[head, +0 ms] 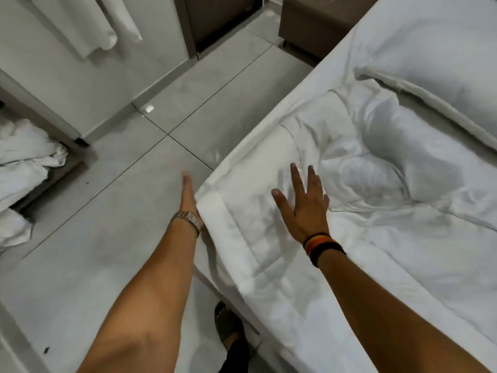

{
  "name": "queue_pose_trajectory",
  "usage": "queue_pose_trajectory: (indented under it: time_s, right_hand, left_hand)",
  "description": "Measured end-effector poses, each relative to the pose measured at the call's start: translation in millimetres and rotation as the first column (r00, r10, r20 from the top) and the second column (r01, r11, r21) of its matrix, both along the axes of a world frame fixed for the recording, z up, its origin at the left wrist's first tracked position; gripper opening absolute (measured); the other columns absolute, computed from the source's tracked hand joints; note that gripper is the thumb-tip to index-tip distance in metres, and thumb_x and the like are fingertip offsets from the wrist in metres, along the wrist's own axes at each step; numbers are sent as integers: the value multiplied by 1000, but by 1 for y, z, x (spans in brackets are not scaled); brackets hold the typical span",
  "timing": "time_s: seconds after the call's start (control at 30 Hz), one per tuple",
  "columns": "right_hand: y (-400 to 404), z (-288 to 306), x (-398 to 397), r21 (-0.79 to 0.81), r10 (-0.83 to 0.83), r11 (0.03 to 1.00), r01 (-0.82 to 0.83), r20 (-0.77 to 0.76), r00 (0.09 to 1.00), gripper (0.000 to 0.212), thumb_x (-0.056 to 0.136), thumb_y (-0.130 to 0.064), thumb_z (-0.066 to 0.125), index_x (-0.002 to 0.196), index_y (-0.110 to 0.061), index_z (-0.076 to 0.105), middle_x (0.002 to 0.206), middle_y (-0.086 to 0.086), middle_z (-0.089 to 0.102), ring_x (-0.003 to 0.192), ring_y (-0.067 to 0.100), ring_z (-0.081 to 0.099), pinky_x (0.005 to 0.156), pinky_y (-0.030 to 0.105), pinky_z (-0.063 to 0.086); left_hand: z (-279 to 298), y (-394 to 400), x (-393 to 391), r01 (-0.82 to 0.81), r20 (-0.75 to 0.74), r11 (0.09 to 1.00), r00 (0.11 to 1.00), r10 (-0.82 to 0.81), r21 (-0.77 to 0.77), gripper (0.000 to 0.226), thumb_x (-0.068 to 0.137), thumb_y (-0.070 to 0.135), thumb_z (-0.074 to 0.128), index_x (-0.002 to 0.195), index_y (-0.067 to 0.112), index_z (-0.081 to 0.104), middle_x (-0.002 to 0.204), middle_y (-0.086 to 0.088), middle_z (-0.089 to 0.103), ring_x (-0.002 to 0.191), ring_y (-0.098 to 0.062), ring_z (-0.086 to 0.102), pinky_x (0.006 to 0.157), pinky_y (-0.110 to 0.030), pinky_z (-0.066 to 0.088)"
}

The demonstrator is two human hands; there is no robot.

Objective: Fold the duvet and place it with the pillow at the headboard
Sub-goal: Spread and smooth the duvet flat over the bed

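- Pale grey floor tiles (113,216) with dark grout lines fill the left half of the view, shiny enough to carry a small spot of reflected light.
- On the right stands a bed (271,135) covered in white, its long edge running from the near middle toward the far right.
- A white duvet (363,184) lies rumpled across the mattress, with a stitched border along its left edge and a corner hanging slightly over the side of the bed.
- Beyond the duvet, at the far right, rests a white pillow (435,52); its near edge touches or slightly overlaps the duvet's far folds.
- The left hand (189,196) is stretched out flat with fingers straight and together, pressed edge-on against the duvet's overhanging corner; it grips nothing that can be seen.
- A metal watch (189,220) sits on the left wrist.
- The right hand (304,203) lies palm down on top of the duvet near that same corner, fingers spread wide and flat, holding nothing.
- Dark and striped wristbands (322,247) circle the right wrist.
- Crumpled white linen (24,168) is heaped at the left edge of the view, on the floor and partly under a pale piece of furniture.
- White cloth (91,22) hangs at the far left.
- A brown bedside unit (317,20) stands at the far end, just beside the bed.
- One sandalled foot (228,329) shows on the floor at the near side of the bed.
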State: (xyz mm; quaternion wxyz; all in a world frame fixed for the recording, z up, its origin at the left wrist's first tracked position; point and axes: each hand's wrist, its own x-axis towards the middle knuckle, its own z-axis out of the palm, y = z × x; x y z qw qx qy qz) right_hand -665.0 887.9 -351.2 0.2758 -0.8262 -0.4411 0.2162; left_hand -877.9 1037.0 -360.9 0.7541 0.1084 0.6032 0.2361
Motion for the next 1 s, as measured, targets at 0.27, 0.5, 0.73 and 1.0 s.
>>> queue_pose_trajectory:
  time_s: [0.27, 0.5, 0.73, 1.0]
  right_hand:
    - [38, 2, -35, -29, -77, 997, 74, -142, 987, 87, 87, -84, 16, 162, -46, -7, 175, -1, -6, 161, 24, 0, 127, 58, 14]
    - [74, 48, -40, 171, 26, 985, -30, 23, 999, 78, 102, -64, 32, 165, -30, 3, 175, 9, 2, 161, 25, 5, 127, 50, 20]
    - [91, -51, -95, -381, 32, 925, -11, 47, 998, 85, 84, -93, 14, 155, -59, -19, 173, -9, -19, 160, 23, -10, 123, 66, 1]
    - [165, -54, -112, -390, -246, 890, 238, 30, 969, 83, 90, -88, 21, 159, -55, -10, 174, -5, -14, 160, 19, -11, 123, 62, -9]
  left_hand:
    - [66, 2, 31, 408, -145, 913, 902, -407, -18, 43, 112, 15, 29, 148, -4, 42, 129, -28, 64, 120, -40, 57, 81, -29, 51]
    - [140, 104, 16, 392, -236, 685, 920, -314, 614, 84, 68, 36, 96, 138, 18, 54, 117, 1, 73, 102, -15, 71, 87, -29, 59]
    - [21, 173, -83, 877, -760, 214, 480, -439, 430, 139, 50, 70, 91, 157, 47, 6, 118, 11, 72, 98, -17, 73, 77, -33, 60]
    - [-67, 236, -74, 932, -630, 335, 345, -696, 140, 137, 63, 96, 51, 164, 26, -10, 80, 2, 74, 80, -24, 72, 82, -37, 58]
